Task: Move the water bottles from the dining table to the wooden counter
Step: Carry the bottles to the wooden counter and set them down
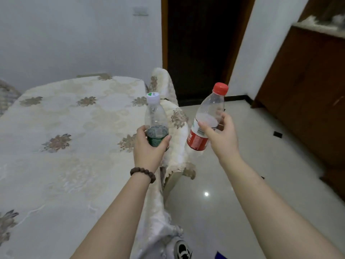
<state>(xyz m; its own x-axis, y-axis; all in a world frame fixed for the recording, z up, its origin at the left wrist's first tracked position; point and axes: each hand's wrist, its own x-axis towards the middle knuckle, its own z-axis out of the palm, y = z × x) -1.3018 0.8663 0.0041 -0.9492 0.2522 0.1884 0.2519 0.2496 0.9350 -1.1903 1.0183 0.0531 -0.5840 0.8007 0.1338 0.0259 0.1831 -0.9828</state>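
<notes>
Two water bottles: green-label bottle [156,126], red-label bottle [205,124]. One table [56,128]. One bead bracelet [143,173]. One shoe [182,249], seemingly, partly cut off.

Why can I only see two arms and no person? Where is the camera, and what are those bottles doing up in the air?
The camera sits on the person's head and looks forward and down, so you see only their arms, as if through their eyes. There is just this one picture. The left hand, with a bead bracelet on its wrist, holds a bottle with a green label and white cap. The right hand holds a tilted bottle with a red label and red cap. Both bottles look nearly empty. On the left is the dining table under a flowered cloth. On the right is a dark wooden counter, where the bottles should go.
</notes>
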